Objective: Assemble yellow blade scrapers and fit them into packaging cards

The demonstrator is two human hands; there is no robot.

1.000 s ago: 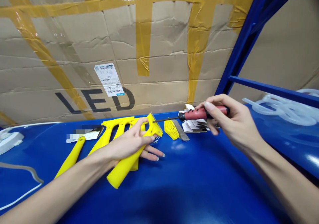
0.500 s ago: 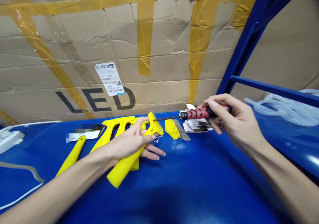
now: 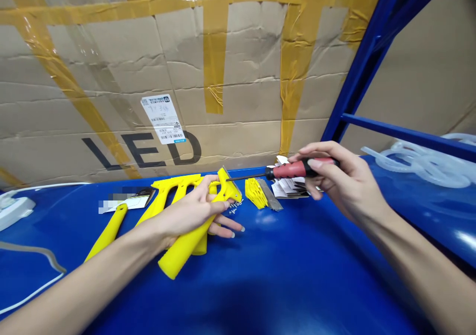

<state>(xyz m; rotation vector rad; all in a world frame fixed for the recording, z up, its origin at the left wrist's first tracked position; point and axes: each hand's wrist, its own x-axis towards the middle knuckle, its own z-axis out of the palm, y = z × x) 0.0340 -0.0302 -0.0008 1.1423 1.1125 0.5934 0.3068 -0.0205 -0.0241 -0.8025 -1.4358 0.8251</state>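
My left hand [image 3: 199, 208] is closed around the neck of a yellow scraper [image 3: 182, 249], its lower fingers stretched out beneath. My right hand [image 3: 342, 176] grips the red and black handle of a screwdriver [image 3: 292, 170]. The screwdriver's thin shaft points left, and its tip meets the scraper's head near the blade edge. Several more yellow scrapers [image 3: 154, 207] lie behind my left hand. Small yellow parts [image 3: 255, 194] and grey blades [image 3: 273, 198] sit beyond the scraper head, with tiny screws [image 3: 235, 206] beside it.
A taped cardboard box [image 3: 245, 92] stands behind the blue table [image 3: 282, 275]. Folded papers [image 3: 288, 187] lie near my right hand. Clear tubing [image 3: 420, 164] and a blue metal frame [image 3: 357, 72] are at right. At left are a yellow handle [image 3: 107, 233], a card [image 3: 130, 200] and white cables [image 3: 31, 295].
The screwdriver handle has turned, and my right hand's fingers have shifted slightly on it. My left hand still holds the scraper in nearly the same place.
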